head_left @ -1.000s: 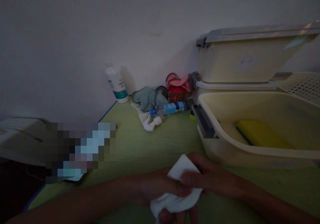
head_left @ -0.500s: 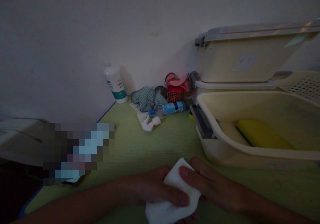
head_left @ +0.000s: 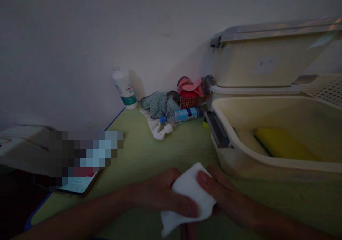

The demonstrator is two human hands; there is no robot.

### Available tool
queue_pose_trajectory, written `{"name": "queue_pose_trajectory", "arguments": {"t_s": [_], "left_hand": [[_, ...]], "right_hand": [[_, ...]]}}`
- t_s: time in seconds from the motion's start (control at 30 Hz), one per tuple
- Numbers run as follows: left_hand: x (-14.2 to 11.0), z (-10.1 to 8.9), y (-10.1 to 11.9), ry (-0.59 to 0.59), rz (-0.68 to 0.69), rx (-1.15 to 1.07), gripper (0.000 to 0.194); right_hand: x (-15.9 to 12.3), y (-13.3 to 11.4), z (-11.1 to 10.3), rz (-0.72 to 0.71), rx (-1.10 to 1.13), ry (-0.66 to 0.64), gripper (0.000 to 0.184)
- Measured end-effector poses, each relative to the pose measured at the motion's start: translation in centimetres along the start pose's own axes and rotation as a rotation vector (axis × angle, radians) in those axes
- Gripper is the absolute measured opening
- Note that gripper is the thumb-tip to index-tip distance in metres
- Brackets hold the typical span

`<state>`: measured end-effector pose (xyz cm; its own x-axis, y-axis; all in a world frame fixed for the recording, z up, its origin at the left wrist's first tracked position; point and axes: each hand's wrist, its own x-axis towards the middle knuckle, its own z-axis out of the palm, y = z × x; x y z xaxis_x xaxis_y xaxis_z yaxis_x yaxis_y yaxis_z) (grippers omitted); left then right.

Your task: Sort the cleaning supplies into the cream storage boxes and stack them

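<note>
A folded white cloth or wad of tissue (head_left: 191, 186) is held between both hands above the near part of the green table (head_left: 139, 165). My left hand (head_left: 162, 193) grips it from the left, thumb lying across its front. On the other side my right hand (head_left: 224, 190) pinches its upper right part, with the thumb on top. The fingers beneath are mostly hidden by the white material. A loose corner hangs down at the lower left.
To the right is a cream plastic bin (head_left: 221, 165) with a yellow sponge-like block (head_left: 283, 143) inside. A lidded box (head_left: 267, 61) stands behind. Along the wall are a white bottle (head_left: 125, 90), grey cloth (head_left: 161, 104), red cloth (head_left: 191, 86) and plastic bottle (head_left: 184, 115). A phone (head_left: 80, 181) lies left.
Both hands have shifted slightly, and the white material is tilted and folded a little differently, with more of its upper face showing. The camera view has moved slightly.
</note>
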<state>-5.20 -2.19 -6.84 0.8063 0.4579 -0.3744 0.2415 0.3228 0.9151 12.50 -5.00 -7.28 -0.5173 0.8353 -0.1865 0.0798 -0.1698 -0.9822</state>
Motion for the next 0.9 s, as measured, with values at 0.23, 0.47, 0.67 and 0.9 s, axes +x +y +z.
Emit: {"name": "queue_pose_trajectory", "arguments": {"t_s": [0.23,0.47,0.67,0.9], "left_hand": [[0.4,-3.1,-0.2,-0.12,0.107,-0.131,0.042],[0.2,-2.9,0.0,-0.117,0.027,-0.105,0.044],[0.4,-3.0,-0.5,-0.124,0.077,-0.121,0.044],[0.8,-2.3,-1.0,0.004,0.205,-0.128,0.052]], "right_hand": [[1.0,0.1,-1.4,-0.066,-0.025,0.145,0.061],[0.7,-1.1,-1.9,-0.039,-0.01,-0.106,0.04],[0.5,-1.2,-2.0,0.038,-0.044,-0.149,0.02],[0.7,-1.3,-1.9,-0.042,0.002,-0.173,0.022]]}}
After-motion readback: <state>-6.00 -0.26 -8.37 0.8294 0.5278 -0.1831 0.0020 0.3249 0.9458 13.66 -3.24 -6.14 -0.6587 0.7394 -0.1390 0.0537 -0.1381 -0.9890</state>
